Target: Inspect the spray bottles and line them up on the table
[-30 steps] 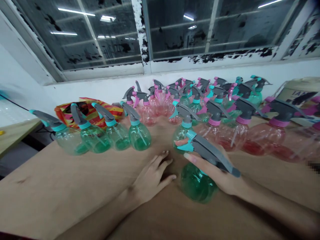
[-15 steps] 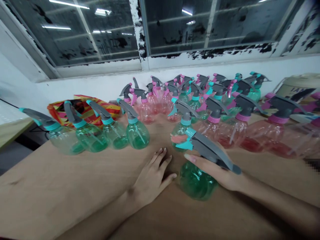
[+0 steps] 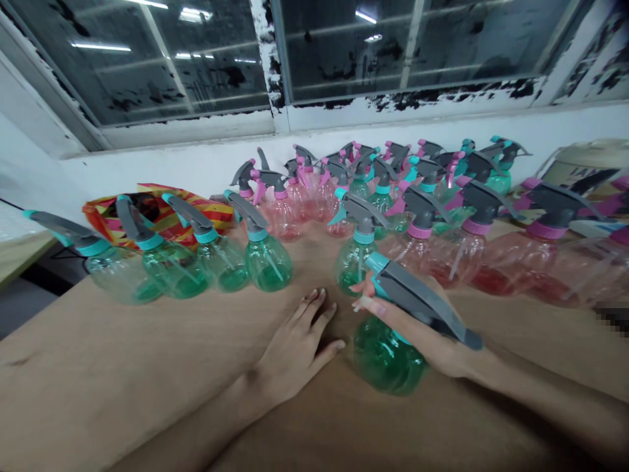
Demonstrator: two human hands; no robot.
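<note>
My right hand [image 3: 422, 334] is wrapped round the neck of a green spray bottle [image 3: 388, 360] with a grey and turquoise head. Its fingers are curled at the turquoise trigger, and part of the neck is hidden behind them. The bottle tilts slightly and holds green liquid. My left hand [image 3: 302, 347] lies flat on the wooden table [image 3: 147, 380], fingers apart, holding nothing, just left of that bottle. Right behind my right hand stands another green spray bottle [image 3: 361, 255].
Several green spray bottles [image 3: 268, 262] stand in a row at the left. Pink spray bottles [image 3: 452, 255] line the right, with more crowded at the back. A red and yellow bag [image 3: 196, 210] and a pale tub [image 3: 590, 164] lie near the wall under the window.
The fingers of my right hand have curled in at the trigger, which was sticking out before. My left hand stays in place. The view has shifted slightly.
</note>
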